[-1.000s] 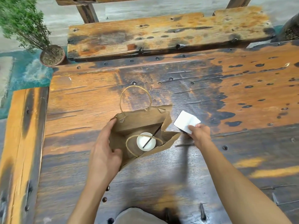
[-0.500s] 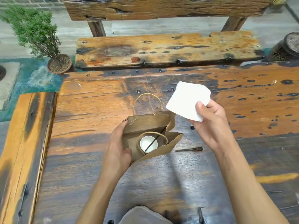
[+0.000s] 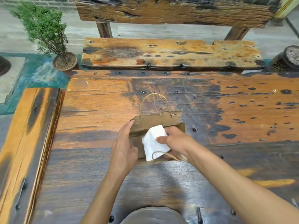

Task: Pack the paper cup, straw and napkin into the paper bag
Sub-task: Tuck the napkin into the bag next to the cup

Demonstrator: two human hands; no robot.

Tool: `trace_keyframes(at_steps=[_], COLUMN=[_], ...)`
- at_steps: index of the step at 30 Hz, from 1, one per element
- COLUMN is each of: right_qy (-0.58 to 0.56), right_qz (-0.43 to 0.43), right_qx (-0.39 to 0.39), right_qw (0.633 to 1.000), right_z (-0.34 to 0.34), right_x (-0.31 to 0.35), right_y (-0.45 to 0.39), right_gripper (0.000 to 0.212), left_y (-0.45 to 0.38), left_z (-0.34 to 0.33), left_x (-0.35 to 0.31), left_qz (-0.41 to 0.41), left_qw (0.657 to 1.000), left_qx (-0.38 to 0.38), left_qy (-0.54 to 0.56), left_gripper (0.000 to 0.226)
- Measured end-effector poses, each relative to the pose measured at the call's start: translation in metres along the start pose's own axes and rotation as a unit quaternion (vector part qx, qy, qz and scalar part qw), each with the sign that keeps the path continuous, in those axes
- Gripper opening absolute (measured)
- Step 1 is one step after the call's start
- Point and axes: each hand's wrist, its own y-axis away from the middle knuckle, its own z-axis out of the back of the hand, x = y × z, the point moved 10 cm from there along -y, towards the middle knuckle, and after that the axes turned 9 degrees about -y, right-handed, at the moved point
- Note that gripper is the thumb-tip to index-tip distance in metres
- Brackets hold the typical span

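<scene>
A brown paper bag (image 3: 155, 121) with twine handles stands on the worn wooden table (image 3: 97, 110), its mouth facing up. My left hand (image 3: 124, 146) grips the bag's left side. My right hand (image 3: 176, 143) pinches a folded white napkin (image 3: 153, 143) and holds it over the bag's mouth, its lower edge behind the near handle. The napkin and my right hand hide the inside of the bag, so the cup and straw do not show.
A wooden bench (image 3: 169, 54) runs along the table's far side. A potted green shrub (image 3: 64, 61) stands on the floor at the far left. A dark round pot (image 3: 288, 60) sits at the far right. Another bench plank (image 3: 24, 143) lies left of the table.
My right hand lifted the napkin off the table, raised it, then brought it left and down onto the bag's mouth. The cup and straw, visible inside before, are now covered.
</scene>
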Motion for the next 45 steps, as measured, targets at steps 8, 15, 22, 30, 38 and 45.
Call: trace_keyframes(at_steps=[8, 15, 22, 30, 38, 45], right_qy=[0.074, 0.095, 0.123, 0.137, 0.093, 0.126], right_qz=[-0.04, -0.027, -0.046, -0.038, -0.058, -0.072], right_qx=[-0.086, -0.169, -0.179, -0.2, -0.135, -0.047], right_qw=[0.993, 0.981, 0.975, 0.969, 0.985, 0.988], right_z=[-0.002, -0.021, -0.033, -0.028, -0.058, -0.085], right_x=[-0.03, -0.028, -0.046, -0.05, -0.056, -0.056], right_y=[-0.031, -0.062, -0.071, -0.074, -0.084, -0.09], right_gripper=[0.026, 0.034, 0.031, 0.028, 0.021, 0.02], left_y=[0.004, 0.001, -0.005, -0.009, -0.01, -0.011], left_z=[0.001, -0.001, 0.001, 0.0, 0.0, 0.0], left_x=[-0.009, -0.008, -0.002, -0.004, -0.001, -0.005], left_qz=[-0.024, -0.013, -0.008, -0.015, 0.005, -0.001], left_qw=[1.0, 1.0, 1.0, 1.0, 1.0, 1.0], left_qx=[-0.001, 0.007, -0.004, 0.003, 0.008, 0.005], left_qy=[0.009, -0.009, 0.0, -0.003, -0.005, -0.006], left_gripper=[0.092, 0.095, 0.095, 0.092, 0.097, 0.089])
